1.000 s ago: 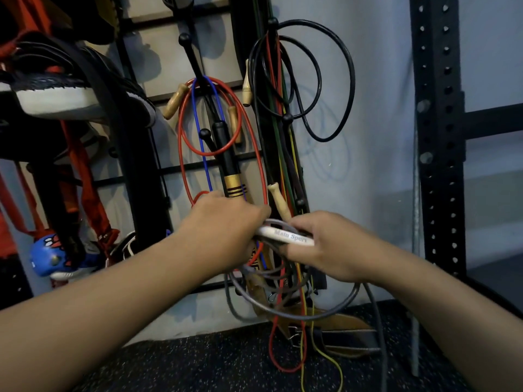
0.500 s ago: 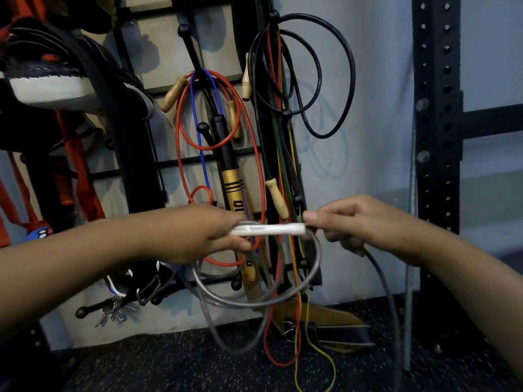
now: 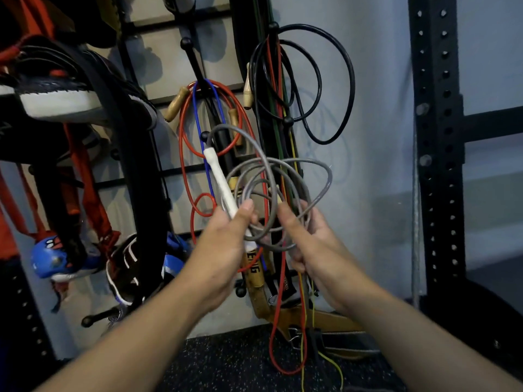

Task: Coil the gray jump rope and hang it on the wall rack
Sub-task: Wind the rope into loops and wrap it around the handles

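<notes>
head view: my left hand (image 3: 223, 244) clenched the white handle (image 3: 223, 188), my right hand (image 3: 314, 244) pinched the gray jump rope (image 3: 271, 176) coils just beside it. i judged gathering loops evenly before the wall rack (image 3: 195, 63) peg above mattered most.

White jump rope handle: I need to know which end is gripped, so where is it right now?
In the head view the white plastic jump rope handle stands tilted at centre, its lower end pinched by the left hand, just left of the gray rope coils.
</notes>
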{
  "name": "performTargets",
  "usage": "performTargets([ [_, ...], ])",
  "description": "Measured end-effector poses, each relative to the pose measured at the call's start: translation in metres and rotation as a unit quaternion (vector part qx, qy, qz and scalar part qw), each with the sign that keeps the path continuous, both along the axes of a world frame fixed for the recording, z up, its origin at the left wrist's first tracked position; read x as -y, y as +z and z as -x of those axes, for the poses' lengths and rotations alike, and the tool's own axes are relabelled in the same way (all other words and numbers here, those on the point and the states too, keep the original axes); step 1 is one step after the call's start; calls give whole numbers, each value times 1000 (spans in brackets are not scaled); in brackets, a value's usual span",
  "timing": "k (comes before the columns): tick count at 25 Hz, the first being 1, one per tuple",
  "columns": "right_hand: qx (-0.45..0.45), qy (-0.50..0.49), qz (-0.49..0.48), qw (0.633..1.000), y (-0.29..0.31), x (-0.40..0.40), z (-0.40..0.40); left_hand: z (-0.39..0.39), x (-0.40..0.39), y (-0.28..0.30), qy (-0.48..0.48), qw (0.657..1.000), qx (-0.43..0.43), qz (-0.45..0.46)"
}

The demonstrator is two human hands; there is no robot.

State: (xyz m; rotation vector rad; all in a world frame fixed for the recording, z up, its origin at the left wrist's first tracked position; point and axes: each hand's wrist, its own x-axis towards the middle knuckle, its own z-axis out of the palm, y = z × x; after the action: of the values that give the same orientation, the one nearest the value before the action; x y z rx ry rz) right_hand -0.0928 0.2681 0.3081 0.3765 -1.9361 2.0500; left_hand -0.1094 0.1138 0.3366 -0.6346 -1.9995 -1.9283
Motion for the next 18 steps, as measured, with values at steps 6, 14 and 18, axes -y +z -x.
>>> performTargets([
  [6,42,84,104,990,5,14,-7,1,-29,-12,44,994,-31,-100],
  [14,-27,-58,-7,998,3,22,-5,9,-41,-34,172,975,27,-135],
  [18,34,-26,53,998,3,18,-4,-3,-51,-35,127,971,48,-194],
])
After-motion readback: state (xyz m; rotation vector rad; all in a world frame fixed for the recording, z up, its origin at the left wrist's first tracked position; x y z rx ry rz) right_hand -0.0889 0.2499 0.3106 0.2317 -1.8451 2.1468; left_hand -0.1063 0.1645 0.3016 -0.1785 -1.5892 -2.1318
